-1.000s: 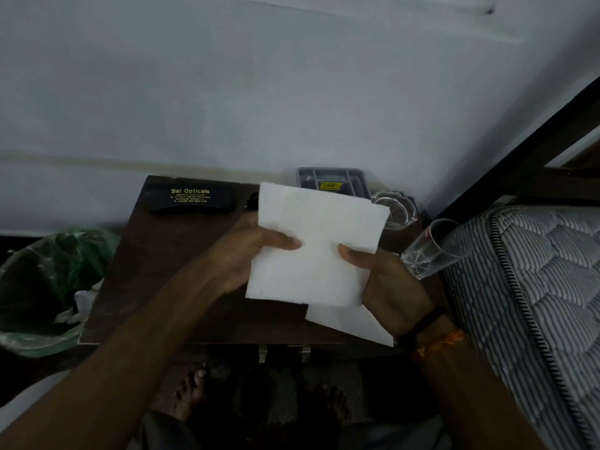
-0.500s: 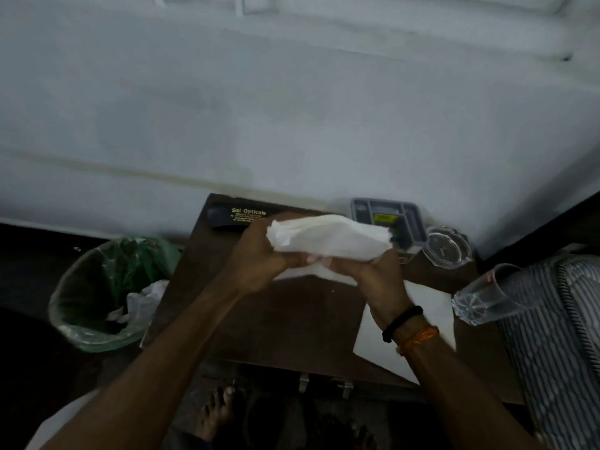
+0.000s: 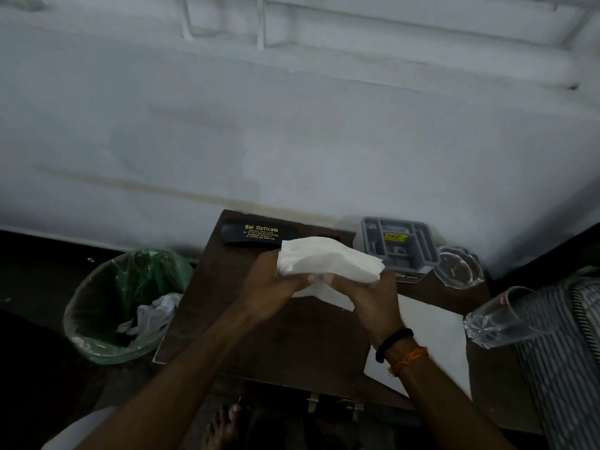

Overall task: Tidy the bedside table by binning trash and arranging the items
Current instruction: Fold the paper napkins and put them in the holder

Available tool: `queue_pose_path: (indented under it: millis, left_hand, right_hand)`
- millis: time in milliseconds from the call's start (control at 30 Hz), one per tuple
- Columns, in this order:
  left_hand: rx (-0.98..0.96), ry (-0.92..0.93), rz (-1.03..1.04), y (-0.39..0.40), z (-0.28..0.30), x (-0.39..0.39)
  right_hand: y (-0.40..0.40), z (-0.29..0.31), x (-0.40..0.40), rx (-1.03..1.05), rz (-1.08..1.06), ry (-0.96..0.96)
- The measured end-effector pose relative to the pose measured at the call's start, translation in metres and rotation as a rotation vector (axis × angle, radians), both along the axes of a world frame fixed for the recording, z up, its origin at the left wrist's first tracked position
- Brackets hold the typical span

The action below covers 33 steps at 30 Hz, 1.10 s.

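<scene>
My left hand [image 3: 271,285] and my right hand [image 3: 373,295] both grip a white paper sheet [image 3: 328,259], bent into a folded bundle above the dark wooden bedside table [image 3: 292,345]. A second white sheet [image 3: 428,339] lies flat on the table under my right wrist. At the back of the table sit a black spectacle case [image 3: 250,233], a grey plastic organiser tray [image 3: 397,243] and a clear glass ashtray [image 3: 457,266]. A clear drinking glass [image 3: 501,316] lies tilted at the table's right edge.
A bin with a green liner [image 3: 126,303] stands on the floor left of the table, with crumpled white trash inside. A striped mattress [image 3: 561,352] borders the right side. A pale wall rises behind. Bare feet show below the table's front edge.
The sheet, held flat and upright a second ago, is now folded over into a bundle between both hands. The camera view has tilted up, so the table sits lower in frame.
</scene>
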<state>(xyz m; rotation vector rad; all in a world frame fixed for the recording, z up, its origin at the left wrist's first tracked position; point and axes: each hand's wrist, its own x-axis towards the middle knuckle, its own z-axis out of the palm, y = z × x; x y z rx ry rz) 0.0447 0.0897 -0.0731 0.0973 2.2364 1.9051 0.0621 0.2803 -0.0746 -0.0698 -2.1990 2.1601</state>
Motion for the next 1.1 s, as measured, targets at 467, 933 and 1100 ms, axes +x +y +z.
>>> queue_pose_path:
  millis: [467, 933, 1100]
  left_hand:
    - [-0.157, -0.117, 0.008, 0.002, -0.017, 0.007]
    - [0.197, -0.291, -0.018, 0.005, 0.012, 0.0]
    - [0.294, -0.34, -0.029, 0.013, 0.021, -0.003]
  right_hand:
    - [0.01, -0.023, 0.005, 0.147, 0.031, -0.07]
    - [0.019, 0.015, -0.003, -0.149, 0.103, -0.257]
    - [0.021, 0.021, -0.003, -0.254, 0.098, -0.328]
